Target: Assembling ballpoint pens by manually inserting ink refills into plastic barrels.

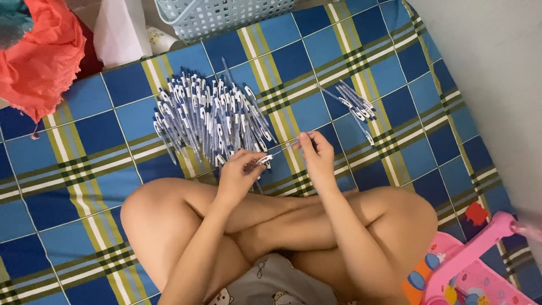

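Left hand (237,172) curled, fingertips pinching the white clip end of a pen (275,152). Right hand (316,153) raised just beside, fingers closed on the pen's thin clear barrel. Pen slim, transparent, blue and white, held level above crossed knees. Big pen pile (212,118) just beyond on the blue checked mat (90,152); smaller bundle (355,104) to the right.
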